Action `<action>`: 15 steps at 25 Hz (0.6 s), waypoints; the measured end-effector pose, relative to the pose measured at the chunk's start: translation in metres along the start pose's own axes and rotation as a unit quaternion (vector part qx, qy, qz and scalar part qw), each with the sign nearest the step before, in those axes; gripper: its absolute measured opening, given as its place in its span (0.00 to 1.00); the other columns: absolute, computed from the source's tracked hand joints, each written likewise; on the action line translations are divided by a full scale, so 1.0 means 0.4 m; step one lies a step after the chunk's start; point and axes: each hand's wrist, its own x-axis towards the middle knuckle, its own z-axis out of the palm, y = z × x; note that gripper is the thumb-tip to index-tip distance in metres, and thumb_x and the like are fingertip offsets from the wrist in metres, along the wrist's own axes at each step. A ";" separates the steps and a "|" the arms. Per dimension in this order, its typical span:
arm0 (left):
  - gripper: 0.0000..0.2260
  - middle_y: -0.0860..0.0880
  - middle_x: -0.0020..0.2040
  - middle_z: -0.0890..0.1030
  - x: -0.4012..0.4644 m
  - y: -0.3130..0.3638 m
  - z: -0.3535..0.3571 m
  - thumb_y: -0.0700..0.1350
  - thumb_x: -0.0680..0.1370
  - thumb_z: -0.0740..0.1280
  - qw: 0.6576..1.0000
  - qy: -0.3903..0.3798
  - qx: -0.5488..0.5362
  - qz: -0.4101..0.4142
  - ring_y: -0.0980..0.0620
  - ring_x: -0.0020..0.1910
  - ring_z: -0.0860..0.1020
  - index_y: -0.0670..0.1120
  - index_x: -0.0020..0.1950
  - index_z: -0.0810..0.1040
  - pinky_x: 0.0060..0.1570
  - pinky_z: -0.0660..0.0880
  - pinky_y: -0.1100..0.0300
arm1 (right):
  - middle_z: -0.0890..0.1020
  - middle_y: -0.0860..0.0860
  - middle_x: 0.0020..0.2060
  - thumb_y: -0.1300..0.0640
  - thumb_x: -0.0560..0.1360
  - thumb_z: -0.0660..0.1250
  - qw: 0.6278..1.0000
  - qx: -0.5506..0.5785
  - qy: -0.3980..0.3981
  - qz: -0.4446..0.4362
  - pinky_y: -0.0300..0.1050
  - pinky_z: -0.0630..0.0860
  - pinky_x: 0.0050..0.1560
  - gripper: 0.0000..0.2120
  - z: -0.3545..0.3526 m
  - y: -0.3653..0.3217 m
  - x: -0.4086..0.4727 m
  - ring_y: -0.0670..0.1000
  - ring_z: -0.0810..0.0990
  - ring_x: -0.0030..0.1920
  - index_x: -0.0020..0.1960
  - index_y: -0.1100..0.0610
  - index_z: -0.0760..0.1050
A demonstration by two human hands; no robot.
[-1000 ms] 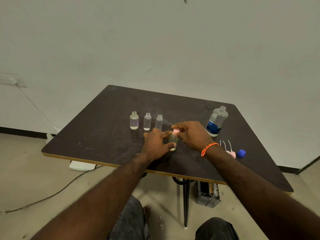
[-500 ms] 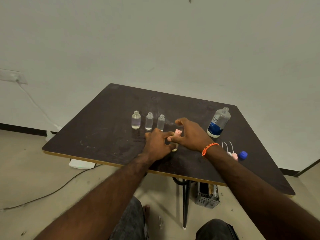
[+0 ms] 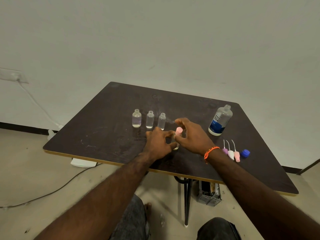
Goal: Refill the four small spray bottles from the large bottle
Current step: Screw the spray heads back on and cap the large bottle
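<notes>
Three small clear bottles (image 3: 136, 118) (image 3: 150, 120) (image 3: 161, 121) stand uncapped in a row on the dark table (image 3: 103, 135). In front of them my left hand (image 3: 158, 144) grips the fourth small bottle (image 3: 176, 147), mostly hidden by my fingers. Its pink spray cap (image 3: 178, 131) sits on top, and my right hand (image 3: 190, 135) pinches the cap's base with the thumb, the index finger lifted above it. The large bottle (image 3: 220, 120) with a blue label stands open at the right.
Three loose spray heads, purple (image 3: 225, 150), white (image 3: 230, 154) and pink (image 3: 236, 155), lie beside a blue cap (image 3: 245, 152) near my right wrist. Under the table are a grey basket (image 3: 209, 194), a white box (image 3: 83, 162) and a floor cable (image 3: 52, 191).
My right hand's fingers have spread apart around the pink cap, the index finger lifting off it. The left hand keeps its hold on the small bottle.
</notes>
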 end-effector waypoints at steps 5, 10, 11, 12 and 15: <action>0.17 0.61 0.49 0.81 -0.001 0.000 0.004 0.58 0.75 0.75 1.000 0.004 0.013 0.003 0.58 0.57 0.68 0.59 0.63 0.83 0.62 0.60 0.50 | 0.83 0.49 0.52 0.54 0.74 0.74 0.998 0.024 0.049 0.029 0.45 0.80 0.55 0.18 -0.011 0.011 0.006 0.47 0.81 0.51 0.62 0.52 0.75; 0.14 0.60 0.49 0.83 0.001 0.005 0.008 0.57 0.74 0.76 1.000 0.011 0.011 -0.006 0.58 0.57 0.70 0.59 0.59 0.84 0.61 0.61 0.50 | 0.82 0.47 0.56 0.56 0.74 0.74 0.997 0.066 0.033 0.026 0.41 0.79 0.57 0.20 -0.023 0.010 0.014 0.43 0.81 0.52 0.64 0.52 0.75; 0.14 0.60 0.50 0.83 0.000 0.004 0.010 0.58 0.74 0.76 1.000 0.010 0.013 -0.010 0.56 0.58 0.70 0.59 0.58 0.84 0.62 0.62 0.49 | 0.83 0.47 0.57 0.58 0.75 0.72 0.997 0.075 0.028 0.022 0.38 0.78 0.58 0.18 -0.026 0.009 0.015 0.42 0.81 0.53 0.64 0.53 0.76; 0.14 0.60 0.51 0.83 -0.001 0.004 0.012 0.58 0.74 0.76 1.000 0.009 0.014 -0.014 0.55 0.59 0.71 0.59 0.59 0.84 0.62 0.62 0.49 | 0.83 0.47 0.56 0.59 0.76 0.71 0.996 0.078 0.024 0.023 0.36 0.78 0.57 0.17 -0.028 0.009 0.015 0.41 0.81 0.52 0.64 0.53 0.77; 0.15 0.60 0.51 0.83 -0.002 0.003 0.017 0.58 0.74 0.77 1.000 0.011 0.018 -0.017 0.54 0.60 0.73 0.58 0.59 0.84 0.62 0.64 0.48 | 0.85 0.47 0.52 0.59 0.75 0.72 0.997 0.063 0.035 0.032 0.42 0.80 0.57 0.14 -0.023 0.003 0.021 0.43 0.82 0.51 0.61 0.54 0.79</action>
